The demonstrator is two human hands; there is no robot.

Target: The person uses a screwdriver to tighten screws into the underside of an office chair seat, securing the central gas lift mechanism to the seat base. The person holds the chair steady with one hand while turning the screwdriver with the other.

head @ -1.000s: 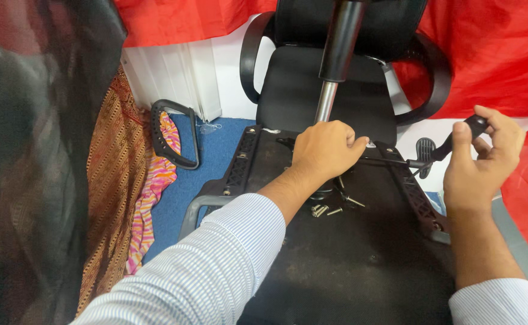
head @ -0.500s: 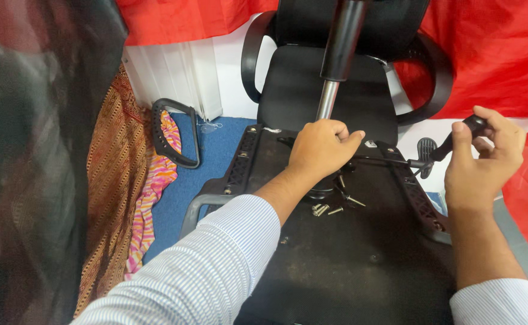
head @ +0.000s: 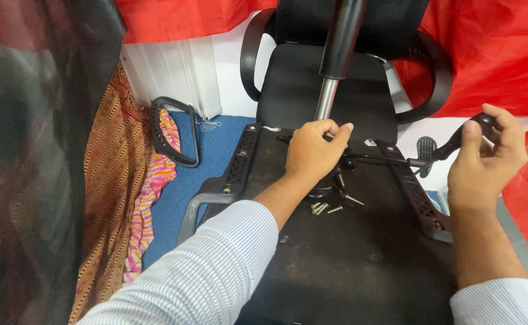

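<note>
Office chair seat [head: 348,265] lies upside down with its black underside facing up, and serves as the reference for all positions below. Left hand [head: 312,153] rests at the far middle of that underside, fingers curled over the mechanism at the foot of the metal column [head: 330,90]; whether it grips a part there or only presses down cannot be told, since the palm hides what is beneath. Judged from its placing, the hand steadies the mechanism against the seat. Right hand [head: 484,162] is held off the seat's right edge, thumb and fingers closed around the black knob end of a lever [head: 450,144], which runs from that hand back toward the mechanism by a thin rod. The grip looks suited to working or positioning the lever while the other hand holds the centre still. Loose screws [head: 327,207] lie on the underside just nearer the person than the left hand, touching nothing but the seat, within easy reach of either hand. Black mounting brackets [head: 240,159] run along the left and right sides of the underside. A separate armrest loop [head: 176,132] stands on the blue floor to the left of the seat, beside patterned cloth [head: 125,198]. Red fabric [head: 493,48] hangs behind.
</note>
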